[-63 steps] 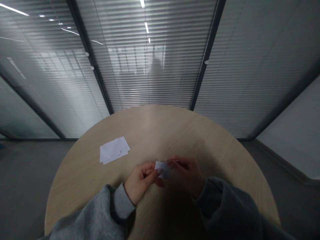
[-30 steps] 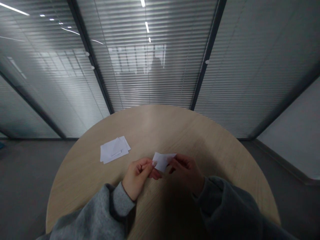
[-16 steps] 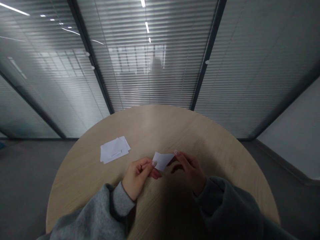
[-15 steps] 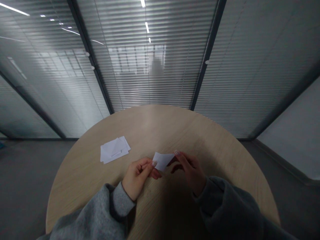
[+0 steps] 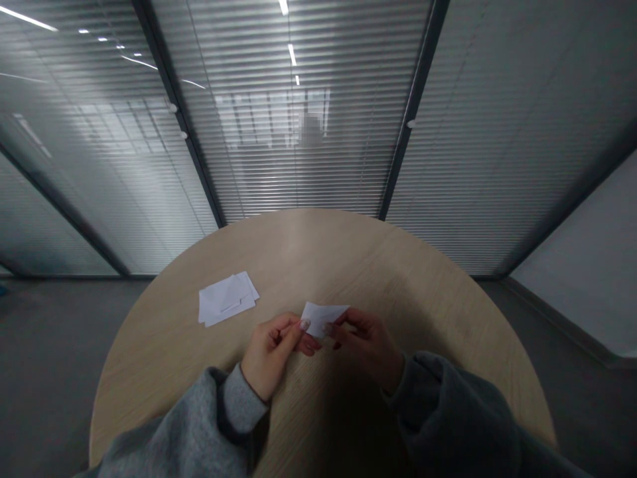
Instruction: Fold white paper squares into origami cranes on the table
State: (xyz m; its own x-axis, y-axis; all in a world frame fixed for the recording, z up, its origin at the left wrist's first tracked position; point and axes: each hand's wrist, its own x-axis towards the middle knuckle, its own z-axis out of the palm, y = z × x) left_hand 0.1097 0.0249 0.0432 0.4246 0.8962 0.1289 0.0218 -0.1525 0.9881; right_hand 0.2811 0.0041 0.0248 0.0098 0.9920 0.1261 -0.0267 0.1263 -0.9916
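A small white piece of paper is held up between my two hands, just above the round wooden table. My left hand pinches its left edge between thumb and fingers. At the paper's right side, my right hand grips it, the thumb lying on the front face and the fingers behind. Part of the paper is covered by my fingertips. To the left, beyond my left hand, several white paper sheets lie overlapping on the tabletop.
The table's rounded far edge comes up close to a glass partition with blinds and dark frame posts. Grey floor shows on both sides. A pale wall stands at the right.
My right thumb has come down from the paper's top right corner onto its front face. My left hand keeps its pinch and has barely moved.
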